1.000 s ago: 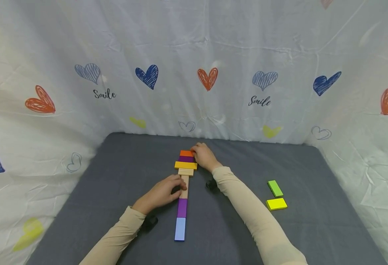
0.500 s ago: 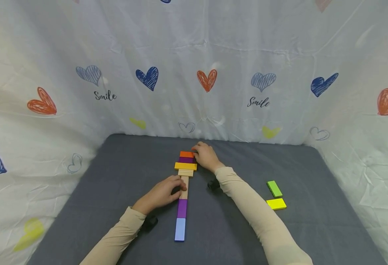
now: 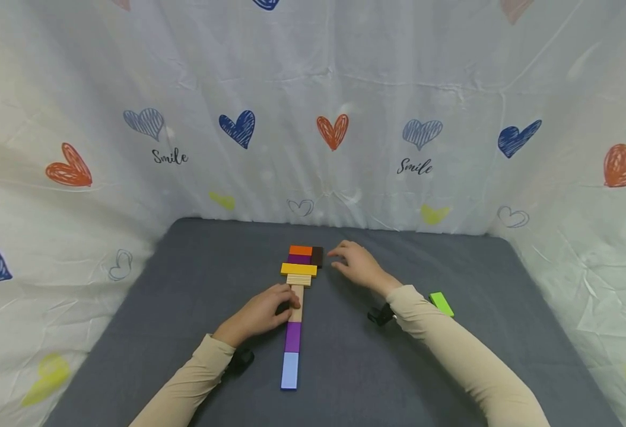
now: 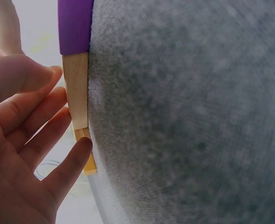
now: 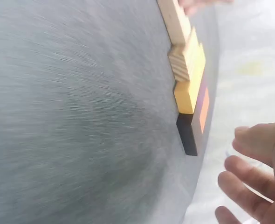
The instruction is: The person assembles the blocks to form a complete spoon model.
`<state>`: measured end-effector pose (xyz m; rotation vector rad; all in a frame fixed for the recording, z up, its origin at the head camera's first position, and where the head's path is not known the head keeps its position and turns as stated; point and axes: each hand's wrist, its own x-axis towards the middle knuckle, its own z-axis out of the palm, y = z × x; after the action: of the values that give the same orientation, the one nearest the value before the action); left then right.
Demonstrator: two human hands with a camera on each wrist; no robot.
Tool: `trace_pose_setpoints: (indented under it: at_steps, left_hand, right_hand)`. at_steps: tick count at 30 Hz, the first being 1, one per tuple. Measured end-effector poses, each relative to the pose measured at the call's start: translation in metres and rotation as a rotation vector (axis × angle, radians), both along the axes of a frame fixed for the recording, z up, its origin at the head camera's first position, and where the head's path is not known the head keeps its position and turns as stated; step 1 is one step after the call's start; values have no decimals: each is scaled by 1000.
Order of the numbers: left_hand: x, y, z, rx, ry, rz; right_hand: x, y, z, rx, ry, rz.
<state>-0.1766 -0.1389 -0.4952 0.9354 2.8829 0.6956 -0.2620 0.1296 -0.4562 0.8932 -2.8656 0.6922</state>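
A line of coloured wooden blocks runs up the middle of the table. My left hand (image 3: 261,311) rests its fingertips on the plain wooden block (image 4: 77,93), fingers relaxed. Toward me lie a purple block (image 3: 293,337) and a light blue block (image 3: 289,370). Beyond the plain one come a ribbed wooden piece (image 3: 298,279) and a crosswise amber block (image 3: 299,269). At the far end sit an orange block (image 3: 301,250), a dark purple block (image 3: 299,260) and, on their right, a black block (image 5: 189,135). My right hand (image 3: 363,267) hovers right of the black block, fingers spread and holding nothing.
A lime green block (image 3: 442,303) lies on the grey table cover (image 3: 211,255) at the right, partly behind my right sleeve (image 3: 462,350). Behind the table hangs a white curtain (image 3: 286,71) printed with hearts.
My right hand has let go of the black block and drawn away to the right, uncovering it. The right sleeve now hides the yellow block. The left hand stays put.
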Motion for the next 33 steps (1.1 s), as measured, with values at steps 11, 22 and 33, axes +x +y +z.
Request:
trace_pose_setpoints:
  at_steps: [11,22,33]
  left_hand:
    - [0,0,-1,2,6,14]
    - [1,0,-1,-1,10,11]
    - [3,2,1,11,11,17]
  right_hand:
    - [64,76,-9,-20,6,13]
    - [85,176,-16,-97,-90,-194]
    - [93,236,-24,-110,-228,-176]
